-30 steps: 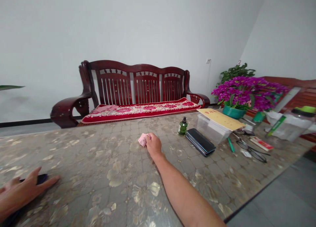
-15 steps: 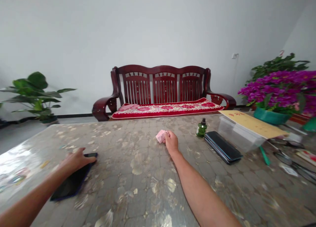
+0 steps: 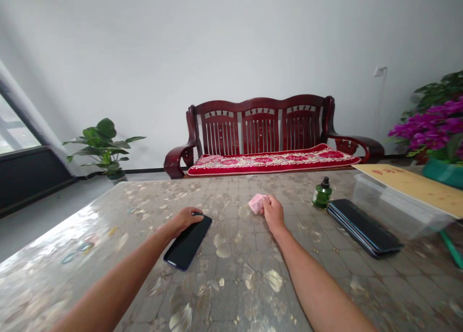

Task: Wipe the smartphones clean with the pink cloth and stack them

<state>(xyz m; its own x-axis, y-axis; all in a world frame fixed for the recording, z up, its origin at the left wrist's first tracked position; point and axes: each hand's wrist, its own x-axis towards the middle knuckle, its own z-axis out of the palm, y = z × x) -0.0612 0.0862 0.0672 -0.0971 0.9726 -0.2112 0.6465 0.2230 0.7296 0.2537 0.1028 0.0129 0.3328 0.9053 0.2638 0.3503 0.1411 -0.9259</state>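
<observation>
My left hand [image 3: 186, 220] grips the upper end of a dark smartphone [image 3: 190, 241], thumb over the top and fingers at the far left edge. The phone lies at a slant, screen up, on or just above the patterned table cover [image 3: 231, 293]. My right hand [image 3: 274, 212] is closed round a small folded pink cloth [image 3: 257, 203], which sticks out to the left of the fingers. That hand is further back on the table, to the right of the phone. Part of the cloth is hidden inside the fist.
On the right stand a small green bottle [image 3: 322, 193], a stack of dark phones [image 3: 364, 227] and a clear plastic box [image 3: 388, 209] topped by a yellow sheet [image 3: 415, 185]. Several rubber bands [image 3: 68, 258] lie at the left. A wooden bench [image 3: 260, 125] stands behind the table.
My left hand has brought the phone rightward, closer to my right hand. The view has turned left, so the surroundings appear further right. My right hand still holds the pink cloth.
</observation>
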